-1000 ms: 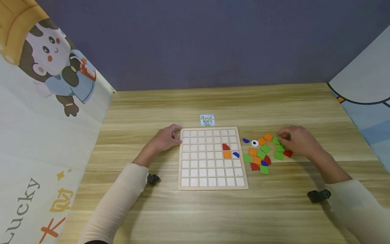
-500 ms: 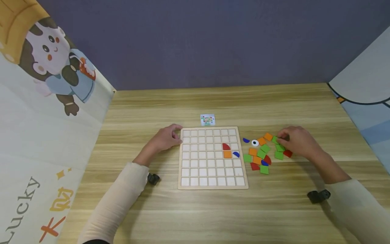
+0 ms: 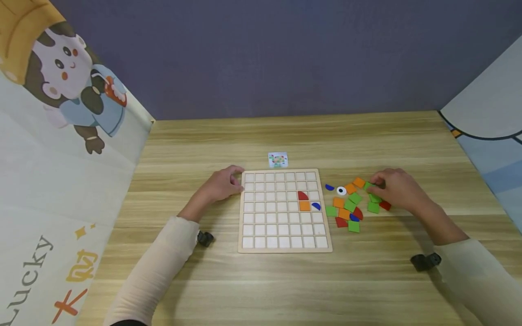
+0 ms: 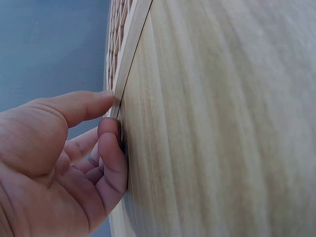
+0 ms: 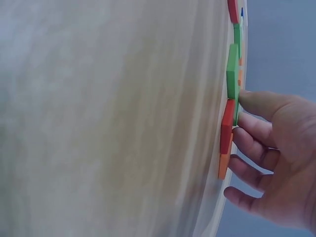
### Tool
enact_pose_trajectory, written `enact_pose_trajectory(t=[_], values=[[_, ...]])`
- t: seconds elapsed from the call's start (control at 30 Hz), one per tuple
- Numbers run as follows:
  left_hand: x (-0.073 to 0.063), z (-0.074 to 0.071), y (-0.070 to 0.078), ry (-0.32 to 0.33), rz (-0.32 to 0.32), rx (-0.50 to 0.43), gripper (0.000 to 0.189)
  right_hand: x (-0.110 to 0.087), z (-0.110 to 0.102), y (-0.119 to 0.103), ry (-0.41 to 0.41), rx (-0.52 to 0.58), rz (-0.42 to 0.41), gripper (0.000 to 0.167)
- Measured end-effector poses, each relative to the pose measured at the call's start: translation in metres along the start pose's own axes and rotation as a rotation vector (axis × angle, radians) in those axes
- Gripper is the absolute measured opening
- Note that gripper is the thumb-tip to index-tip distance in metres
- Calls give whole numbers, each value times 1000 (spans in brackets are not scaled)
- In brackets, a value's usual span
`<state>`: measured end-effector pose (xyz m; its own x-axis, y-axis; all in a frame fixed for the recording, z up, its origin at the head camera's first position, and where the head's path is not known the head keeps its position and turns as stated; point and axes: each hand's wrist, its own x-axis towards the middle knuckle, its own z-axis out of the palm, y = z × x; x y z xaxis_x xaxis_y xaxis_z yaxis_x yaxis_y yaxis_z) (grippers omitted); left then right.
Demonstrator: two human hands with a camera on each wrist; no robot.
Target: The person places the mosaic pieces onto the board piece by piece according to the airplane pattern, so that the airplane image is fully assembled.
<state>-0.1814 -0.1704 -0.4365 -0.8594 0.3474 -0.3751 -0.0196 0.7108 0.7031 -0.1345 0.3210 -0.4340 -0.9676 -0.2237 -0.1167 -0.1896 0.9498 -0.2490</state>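
My left hand (image 3: pixel 222 184) rests at the upper left corner of a wooden grid board (image 3: pixel 239 217), thumb and loosely bent fingers touching its edge. On the board lie a red quarter-circle tile (image 3: pixel 302 196), an orange square tile (image 3: pixel 304 206) and a blue half-circle tile (image 3: pixel 316 206). To the right of the board, my right hand (image 3: pixel 397 188) is over the far side of a loose tile pile. Its thumb and index finger pinch a green square tile (image 3: pixel 367 185), partly covered by the fingertips. In the right wrist view, a red tile (image 5: pixel 227 127) lies close below the fingers.
A small printed pattern card (image 3: pixel 278 159) lies behind the board. The pile holds several green, orange, red and blue tiles, plus a round white eye tile (image 3: pixel 341 190). A dark partition (image 3: pixel 285 59) closes the table's back, and a cartoon-printed panel (image 3: pixel 53 172) stands at left.
The right thumb and index finger have shifted slightly at the green tile. The left hand, the board and the tiles on it stay in place.
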Motion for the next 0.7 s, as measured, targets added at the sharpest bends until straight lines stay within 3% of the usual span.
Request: enact_pose_trajectory(t=[0.27,0.5,0.7], values=[[1,1,-2,3,6,12,61,1,-2,-3,-20,27,34,26],[0,1,-1,6,4,1,61,0,-8,-3,43,55,-10,16],[0,1,-1,14,3,11,61,-1,-14,-10,62,106,5,20]])
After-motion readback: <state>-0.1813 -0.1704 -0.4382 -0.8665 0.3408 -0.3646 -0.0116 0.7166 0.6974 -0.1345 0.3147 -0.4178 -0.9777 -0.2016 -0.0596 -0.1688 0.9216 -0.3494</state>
